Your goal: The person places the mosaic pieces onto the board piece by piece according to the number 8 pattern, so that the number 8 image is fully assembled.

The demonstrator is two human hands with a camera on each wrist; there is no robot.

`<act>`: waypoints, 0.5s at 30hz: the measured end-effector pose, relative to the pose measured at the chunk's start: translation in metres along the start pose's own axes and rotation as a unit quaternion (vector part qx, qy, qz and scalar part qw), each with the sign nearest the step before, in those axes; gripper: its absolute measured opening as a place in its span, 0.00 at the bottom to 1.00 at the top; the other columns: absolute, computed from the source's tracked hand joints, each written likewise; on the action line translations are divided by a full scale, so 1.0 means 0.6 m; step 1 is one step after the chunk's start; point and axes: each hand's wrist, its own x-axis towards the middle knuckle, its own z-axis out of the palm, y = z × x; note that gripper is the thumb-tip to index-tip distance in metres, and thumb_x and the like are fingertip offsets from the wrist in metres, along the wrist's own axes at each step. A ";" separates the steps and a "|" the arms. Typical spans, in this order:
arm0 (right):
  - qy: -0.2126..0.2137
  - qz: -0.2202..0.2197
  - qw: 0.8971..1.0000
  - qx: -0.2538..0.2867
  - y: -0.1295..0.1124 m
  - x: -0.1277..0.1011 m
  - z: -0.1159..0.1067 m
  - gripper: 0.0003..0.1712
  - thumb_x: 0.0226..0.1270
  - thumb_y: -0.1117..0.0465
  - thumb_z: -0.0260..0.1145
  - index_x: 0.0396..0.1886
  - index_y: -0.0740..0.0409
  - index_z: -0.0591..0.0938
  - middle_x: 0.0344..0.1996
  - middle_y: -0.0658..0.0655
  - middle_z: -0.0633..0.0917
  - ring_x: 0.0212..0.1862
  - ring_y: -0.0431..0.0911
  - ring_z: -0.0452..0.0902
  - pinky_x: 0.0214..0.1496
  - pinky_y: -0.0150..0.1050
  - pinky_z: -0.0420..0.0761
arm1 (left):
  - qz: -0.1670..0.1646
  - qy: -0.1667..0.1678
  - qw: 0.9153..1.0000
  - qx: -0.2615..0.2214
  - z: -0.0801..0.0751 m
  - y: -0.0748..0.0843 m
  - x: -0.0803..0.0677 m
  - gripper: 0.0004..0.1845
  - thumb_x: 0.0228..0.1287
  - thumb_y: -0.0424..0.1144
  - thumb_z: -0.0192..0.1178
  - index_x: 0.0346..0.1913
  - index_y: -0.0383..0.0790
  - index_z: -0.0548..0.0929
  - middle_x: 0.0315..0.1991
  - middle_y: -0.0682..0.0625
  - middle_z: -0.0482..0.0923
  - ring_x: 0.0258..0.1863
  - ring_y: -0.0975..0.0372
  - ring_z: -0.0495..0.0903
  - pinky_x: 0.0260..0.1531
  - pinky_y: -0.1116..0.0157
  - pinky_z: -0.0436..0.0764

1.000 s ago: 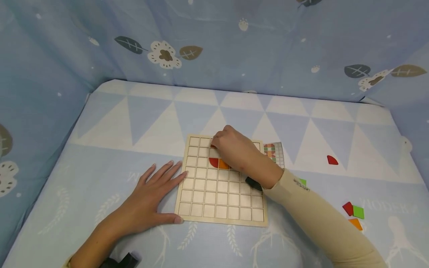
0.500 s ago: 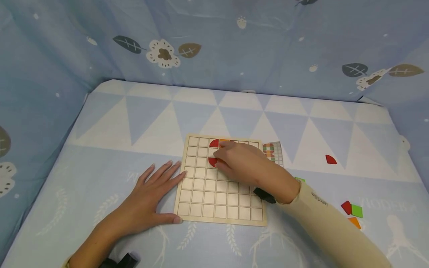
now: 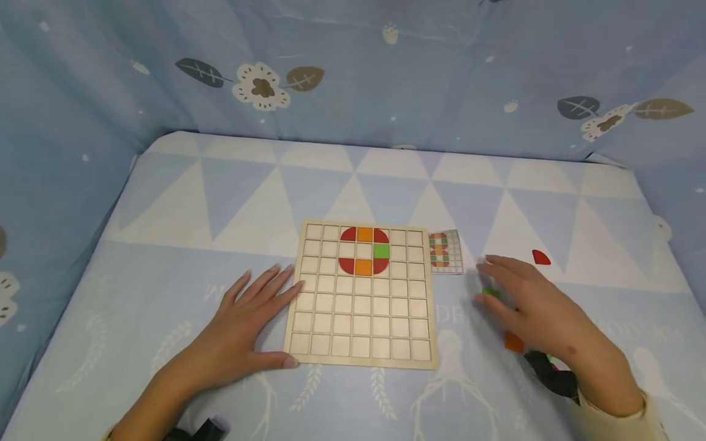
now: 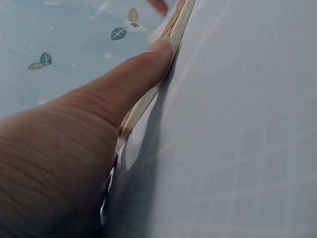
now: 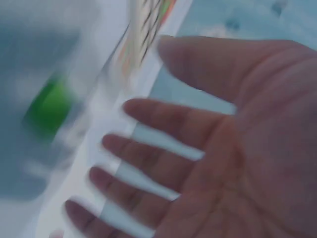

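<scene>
A wooden grid board (image 3: 361, 331) lies flat on the blue cloth. Red quarter-round, orange and green tiles (image 3: 364, 250) form a ring in its upper rows. My left hand (image 3: 248, 321) rests flat against the board's left edge, thumb at the lower corner (image 4: 158, 49). My right hand (image 3: 524, 306) hovers open, fingers spread, right of the board over a green tile (image 3: 490, 293) and an orange tile (image 3: 513, 342). In the right wrist view the spread fingers (image 5: 163, 158) are blurred, with the green tile (image 5: 47, 106) beyond them.
A small pattern card (image 3: 445, 252) lies by the board's upper right corner. A loose red tile (image 3: 540, 258) sits farther right. Blue leaf-print cloth walls (image 3: 353, 73) enclose the surface on three sides.
My right hand left the board's upper rows and swung right to the loose tiles. The ring of tiles now shows uncovered. My left hand stayed put.
</scene>
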 end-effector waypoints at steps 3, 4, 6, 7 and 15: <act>-0.022 0.063 0.998 -0.006 0.037 -0.030 0.008 0.38 0.73 0.47 0.71 0.71 0.68 0.74 0.73 0.73 0.68 0.72 0.71 0.62 0.67 0.74 0.66 | -0.004 -0.006 1.000 0.001 -0.002 0.001 0.000 0.61 0.54 0.79 0.63 0.85 0.56 0.54 0.86 0.54 0.44 0.84 0.55 0.39 0.79 0.52 0.31; -0.025 0.074 0.997 -0.009 0.044 -0.037 0.012 0.39 0.72 0.46 0.71 0.71 0.69 0.74 0.73 0.74 0.67 0.72 0.72 0.61 0.67 0.74 0.65 | -0.006 -0.009 1.000 0.000 -0.002 0.002 0.000 0.61 0.54 0.79 0.63 0.85 0.56 0.54 0.86 0.55 0.44 0.84 0.55 0.39 0.79 0.52 0.31; -0.018 0.081 0.996 -0.015 0.052 -0.047 0.021 0.41 0.71 0.45 0.72 0.71 0.69 0.74 0.74 0.74 0.66 0.72 0.72 0.60 0.67 0.75 0.65 | -0.008 -0.012 1.000 -0.003 -0.004 0.003 0.001 0.61 0.54 0.79 0.63 0.85 0.56 0.54 0.86 0.55 0.43 0.84 0.55 0.39 0.79 0.52 0.31; -0.009 0.076 0.997 -0.017 0.053 -0.049 0.024 0.41 0.71 0.46 0.73 0.71 0.69 0.74 0.74 0.74 0.66 0.72 0.73 0.60 0.66 0.75 0.65 | -0.009 -0.013 1.000 -0.003 -0.004 0.003 0.001 0.60 0.54 0.79 0.63 0.85 0.56 0.54 0.86 0.55 0.43 0.84 0.55 0.38 0.79 0.51 0.31; 0.019 0.053 0.998 -0.030 0.053 -0.056 0.023 0.35 0.66 0.51 0.77 0.65 0.67 0.79 0.66 0.74 0.73 0.64 0.72 0.69 0.62 0.72 0.71 | -0.003 0.002 1.000 -0.007 -0.005 0.003 -0.003 0.60 0.55 0.77 0.64 0.85 0.55 0.54 0.86 0.54 0.44 0.84 0.54 0.39 0.79 0.51 0.31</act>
